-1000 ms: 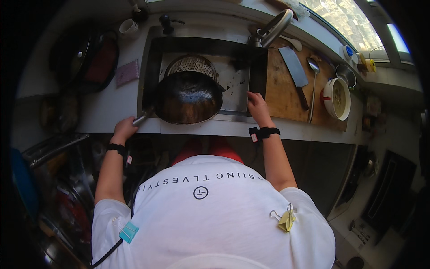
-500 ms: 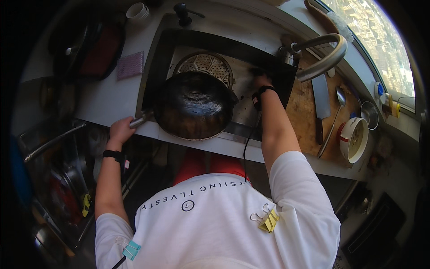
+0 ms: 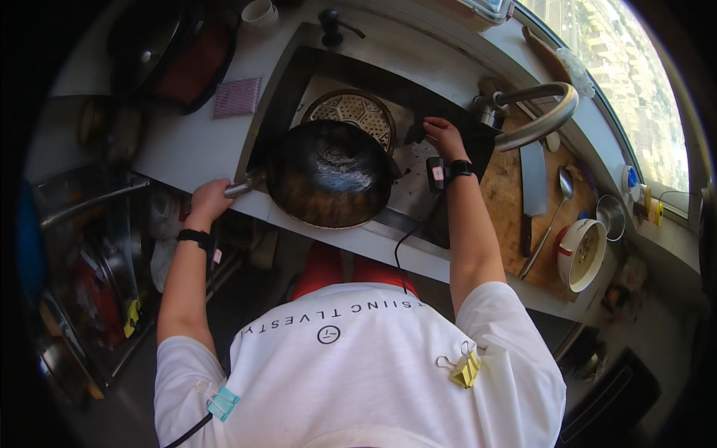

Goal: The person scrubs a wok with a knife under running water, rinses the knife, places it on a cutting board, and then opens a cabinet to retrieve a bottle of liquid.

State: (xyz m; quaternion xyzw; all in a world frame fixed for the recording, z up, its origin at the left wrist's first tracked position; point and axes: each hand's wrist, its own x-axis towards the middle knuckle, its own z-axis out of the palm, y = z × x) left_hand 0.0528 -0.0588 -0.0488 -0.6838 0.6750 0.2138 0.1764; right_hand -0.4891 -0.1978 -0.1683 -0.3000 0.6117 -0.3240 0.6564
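Note:
My left hand is wrapped round the metal handle of a wok. The wok is tilted over the sink's near edge, its dark, worn outside facing up and wet-looking. Over the right part of the sink, my right hand has its fingers pinched on a small dark, ragged piece, possibly a scouring pad; its kind is unclear. Behind the wok lies a round perforated steamer rack, partly covered by it.
A curved tap arches at the sink's right corner. To the right, a wooden board carries a cleaver, a long spoon and a white bowl. A soap pump stands behind; a pink sponge cloth lies left.
My right hand has lifted from low in the sink, bringing the dark piece into clearer sight. My left hand keeps its grip on the wok handle. The whole view has shifted slightly.

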